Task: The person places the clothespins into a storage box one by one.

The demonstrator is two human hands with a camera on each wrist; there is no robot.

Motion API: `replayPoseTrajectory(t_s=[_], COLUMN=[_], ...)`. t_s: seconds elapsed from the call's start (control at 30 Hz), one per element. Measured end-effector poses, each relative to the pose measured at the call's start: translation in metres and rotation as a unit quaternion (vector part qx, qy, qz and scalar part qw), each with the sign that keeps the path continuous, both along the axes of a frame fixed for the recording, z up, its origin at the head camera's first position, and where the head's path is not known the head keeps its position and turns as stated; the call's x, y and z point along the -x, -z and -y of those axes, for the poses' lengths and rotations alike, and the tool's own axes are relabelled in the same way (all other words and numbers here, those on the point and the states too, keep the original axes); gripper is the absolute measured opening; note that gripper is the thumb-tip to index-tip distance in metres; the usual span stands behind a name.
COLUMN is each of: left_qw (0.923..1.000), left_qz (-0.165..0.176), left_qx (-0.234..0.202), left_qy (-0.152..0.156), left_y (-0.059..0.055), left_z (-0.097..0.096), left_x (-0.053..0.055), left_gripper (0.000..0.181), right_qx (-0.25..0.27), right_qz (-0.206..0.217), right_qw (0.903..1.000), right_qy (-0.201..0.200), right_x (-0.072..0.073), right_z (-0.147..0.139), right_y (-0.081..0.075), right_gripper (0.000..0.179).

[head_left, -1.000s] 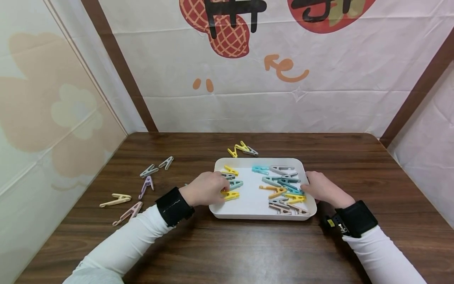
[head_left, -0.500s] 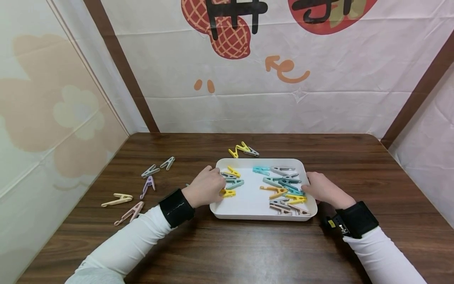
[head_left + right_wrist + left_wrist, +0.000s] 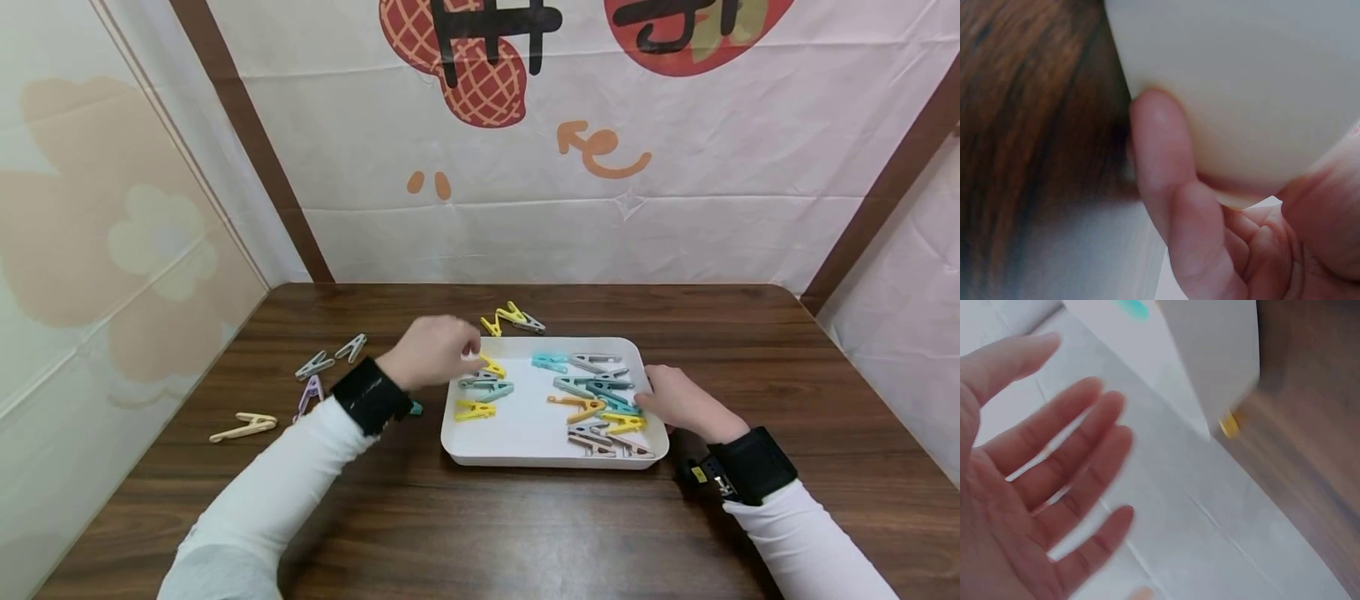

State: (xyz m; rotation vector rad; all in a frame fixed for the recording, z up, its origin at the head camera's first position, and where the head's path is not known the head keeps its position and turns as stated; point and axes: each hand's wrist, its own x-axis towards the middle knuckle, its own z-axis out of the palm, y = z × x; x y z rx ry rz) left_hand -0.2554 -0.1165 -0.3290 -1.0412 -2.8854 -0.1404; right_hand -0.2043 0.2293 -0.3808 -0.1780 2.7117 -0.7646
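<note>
A white tray (image 3: 525, 437) holds clothespins in two groups. On its left side lie a yellow clothespin (image 3: 476, 411), a pale teal clothespin (image 3: 495, 391) and another yellow clothespin (image 3: 492, 367). My left hand (image 3: 433, 350) is over the tray's back left corner; in the left wrist view its fingers are spread and hold nothing. At the right end, my right hand (image 3: 684, 404) grips the tray, with fingertips against the outer wall in the right wrist view. Near it inside lie several more clothespins, among them an orange clothespin (image 3: 583, 408).
Behind the tray, yellow clothespins (image 3: 512, 312) lie with a grey clothespin (image 3: 531, 323). Farther left are a cream clothespin (image 3: 243, 426), a purple clothespin (image 3: 310, 394) and grey ones (image 3: 351, 347). A teal clothespin (image 3: 416, 408) shows beside the left wrist. A printed cloth wall (image 3: 480, 242) borders the table.
My left hand has let go of the front yellow clothespin at the tray's left side and moved back toward the far left corner. The right hand and tray stay in place.
</note>
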Motion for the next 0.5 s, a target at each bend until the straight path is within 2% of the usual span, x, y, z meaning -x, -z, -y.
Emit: replayPoseTrajectory(t_s=[0.13, 0.23, 0.33, 0.5], left_qw=[0.9972, 0.9930, 0.9923, 0.9926], left_qz=[0.044, 0.077, 0.084, 0.086], left_qx=[-0.056, -0.083, -0.079, -0.035], left_qy=[-0.024, -0.035, -0.045, -0.078], left_y=[-0.006, -0.003, 0.003, 0.017], left_z=[-0.006, -0.014, -0.024, -0.033], left_x=[0.033, 0.055, 0.071, 0.091], left_gripper=[0.017, 0.017, 0.018, 0.019], right_qx=[-0.003, -0.004, -0.008, -0.003], right_qz=[0.000, -0.001, -0.003, -0.002], right_qw=[1.0000, 1.0000, 1.0000, 1.0000], right_qy=[0.000, -0.003, -0.004, -0.005], right_x=[0.000, 0.001, 0.001, 0.001], right_z=[-0.001, -0.001, -0.001, -0.001], right_y=[-0.002, -0.003, -0.002, 0.000], right_gripper=[0.045, 0.045, 0.044, 0.046])
